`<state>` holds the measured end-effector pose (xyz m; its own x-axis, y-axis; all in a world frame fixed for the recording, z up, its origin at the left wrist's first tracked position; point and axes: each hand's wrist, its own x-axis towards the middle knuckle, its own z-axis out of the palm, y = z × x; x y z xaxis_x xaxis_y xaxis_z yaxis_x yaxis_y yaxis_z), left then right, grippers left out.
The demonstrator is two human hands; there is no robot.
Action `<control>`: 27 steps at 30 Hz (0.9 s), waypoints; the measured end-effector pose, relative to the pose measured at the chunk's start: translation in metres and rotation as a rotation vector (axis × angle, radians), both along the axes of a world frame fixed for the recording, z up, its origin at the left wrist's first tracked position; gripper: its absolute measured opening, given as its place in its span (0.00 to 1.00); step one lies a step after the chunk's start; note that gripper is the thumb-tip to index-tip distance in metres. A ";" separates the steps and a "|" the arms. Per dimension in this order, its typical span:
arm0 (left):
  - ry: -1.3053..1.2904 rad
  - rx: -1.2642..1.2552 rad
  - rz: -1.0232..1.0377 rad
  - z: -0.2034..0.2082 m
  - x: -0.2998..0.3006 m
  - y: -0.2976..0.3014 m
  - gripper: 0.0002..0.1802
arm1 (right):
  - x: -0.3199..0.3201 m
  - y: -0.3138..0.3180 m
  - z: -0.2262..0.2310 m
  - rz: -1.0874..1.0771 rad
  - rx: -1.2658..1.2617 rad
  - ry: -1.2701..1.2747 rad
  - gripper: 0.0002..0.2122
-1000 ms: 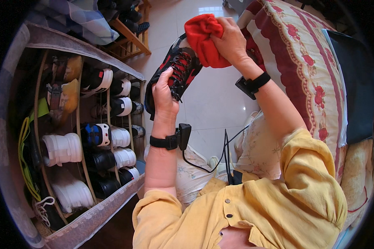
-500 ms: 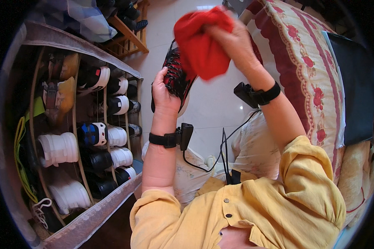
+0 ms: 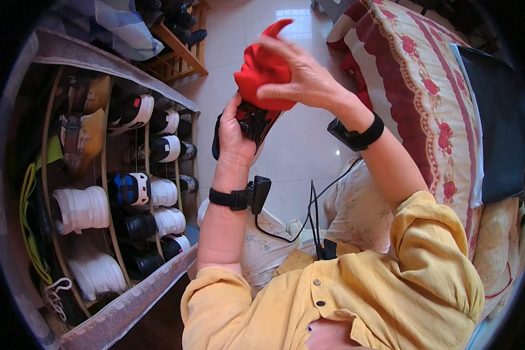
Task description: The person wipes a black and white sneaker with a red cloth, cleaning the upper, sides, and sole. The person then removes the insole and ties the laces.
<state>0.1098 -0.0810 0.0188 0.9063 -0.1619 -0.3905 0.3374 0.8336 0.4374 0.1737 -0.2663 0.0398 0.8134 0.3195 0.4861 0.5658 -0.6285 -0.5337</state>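
My left hand (image 3: pixel 237 135) is closed around a black and red lace-up shoe (image 3: pixel 253 123), thumb along its side. A bright red cloth (image 3: pixel 259 76) drapes over the shoe's far part and hides it, with one corner sticking up. Over the cloth's right side lies my right hand (image 3: pixel 300 76). Its thumb and fingers are apart and stretched out, touching the cloth; the fingertips are slightly blurred.
At the left stands a fabric-sided shoe rack (image 3: pixel 108 204) filled with several pairs of shoes. A wooden stand (image 3: pixel 184 52) is at the far left. Along the right runs a bed with a flowered cover (image 3: pixel 431 111), a black flat item (image 3: pixel 501 134) on it. Black cables (image 3: pixel 315 213) hang over my lap.
My right hand has loosened from its grip on the cloth, its fingers now spread. The cloth has shifted left and down onto the shoe, covering more of it.
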 end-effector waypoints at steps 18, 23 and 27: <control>-0.027 -0.073 -0.007 -0.015 0.008 0.017 0.24 | 0.019 -0.004 0.006 -0.216 0.274 -0.110 0.25; 0.054 -0.071 0.082 -0.017 0.006 0.022 0.23 | 0.000 0.017 -0.018 -0.120 0.253 0.087 0.25; 0.039 -0.007 0.208 -0.019 0.005 0.037 0.22 | -0.040 0.041 -0.023 0.192 0.361 0.444 0.26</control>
<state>0.1146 -0.0444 -0.0001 0.9047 0.0241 -0.4253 0.1743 0.8901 0.4212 0.1340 -0.2249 0.0163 0.9078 0.3583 0.2182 0.3251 -0.2722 -0.9056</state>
